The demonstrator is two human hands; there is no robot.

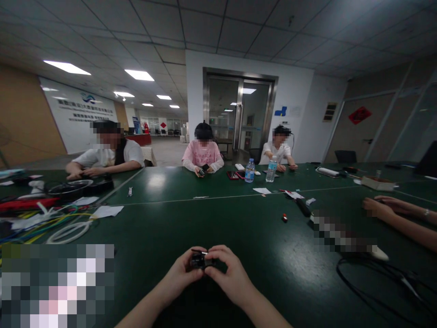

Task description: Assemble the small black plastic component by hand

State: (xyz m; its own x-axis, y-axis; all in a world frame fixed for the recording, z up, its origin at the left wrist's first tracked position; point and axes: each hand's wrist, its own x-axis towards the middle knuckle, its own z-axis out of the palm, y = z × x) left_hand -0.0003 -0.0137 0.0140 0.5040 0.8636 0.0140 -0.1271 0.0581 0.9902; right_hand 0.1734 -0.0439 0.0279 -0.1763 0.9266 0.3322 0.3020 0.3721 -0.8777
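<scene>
Between my two hands is a small black object [198, 260] with a shiny metallic bit on its upper edge, held just above the green table [164, 237] near its front edge. My left hand [184, 269] grips its left side with the thumb below and the fingers behind. Around its right side, the thumb and fingers of my right hand [225, 268] are closed. The fingertips of both hands nearly meet, and they cover part of the object.
Cables [70, 231] and tools lie at the left. Two bottles [249, 171] stand across the table. A small red item [284, 217], a power strip [337, 234] and a black cable [362, 291] lie at the right. Another person's hands [382, 208] rest far right; several people sit around.
</scene>
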